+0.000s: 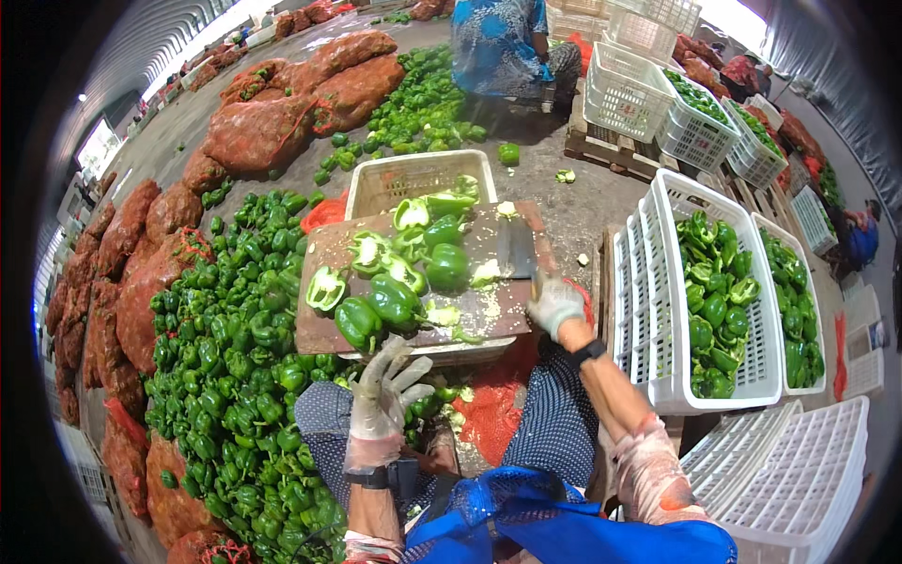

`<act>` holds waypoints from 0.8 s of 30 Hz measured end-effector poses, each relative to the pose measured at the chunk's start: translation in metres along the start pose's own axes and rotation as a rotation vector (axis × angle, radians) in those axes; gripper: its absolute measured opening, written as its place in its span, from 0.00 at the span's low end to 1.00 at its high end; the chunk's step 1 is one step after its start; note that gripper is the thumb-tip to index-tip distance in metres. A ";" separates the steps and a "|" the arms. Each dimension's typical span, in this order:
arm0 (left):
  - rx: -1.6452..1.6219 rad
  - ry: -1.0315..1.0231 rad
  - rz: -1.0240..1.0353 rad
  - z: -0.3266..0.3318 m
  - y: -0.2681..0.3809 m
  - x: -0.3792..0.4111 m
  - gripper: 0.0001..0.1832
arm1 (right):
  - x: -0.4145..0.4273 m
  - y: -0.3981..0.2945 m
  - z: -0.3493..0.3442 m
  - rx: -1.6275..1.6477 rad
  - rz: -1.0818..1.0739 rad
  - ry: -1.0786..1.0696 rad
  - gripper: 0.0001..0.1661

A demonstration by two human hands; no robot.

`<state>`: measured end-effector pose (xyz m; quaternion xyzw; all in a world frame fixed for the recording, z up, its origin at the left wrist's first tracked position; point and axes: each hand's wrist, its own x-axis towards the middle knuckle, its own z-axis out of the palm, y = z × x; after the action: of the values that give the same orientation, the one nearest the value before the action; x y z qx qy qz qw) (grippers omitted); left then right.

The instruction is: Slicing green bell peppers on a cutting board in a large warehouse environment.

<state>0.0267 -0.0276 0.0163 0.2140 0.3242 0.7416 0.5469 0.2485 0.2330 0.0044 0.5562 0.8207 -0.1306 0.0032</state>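
My right hand, in a pale glove, grips the handle of a broad-bladed cleaver. Its blade lies over the right side of a brown wooden board strewn with seeds. My left hand, also gloved, is held with fingers spread just off the board's near edge, holding nothing. Nearest to it on the board are two whole green bell peppers, one on the left and one beside it. Behind them lie cut pepper halves showing pale insides, another green pepper and trimmed core pieces.
A cream plastic crate stands beneath the board's far side. Loose green peppers are heaped at my left, before full red mesh sacks. At my right, a white crate holds cut peppers. Ahead sits a person in blue.
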 end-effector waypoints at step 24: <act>0.140 0.015 -0.168 0.025 0.008 0.020 0.50 | -0.037 -0.091 0.024 2.153 -0.819 -1.021 0.26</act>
<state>0.0321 -0.0037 0.0391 0.2182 0.3959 0.6703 0.5885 0.1757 0.1628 0.0064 -0.1318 0.3156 -0.9232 -0.1752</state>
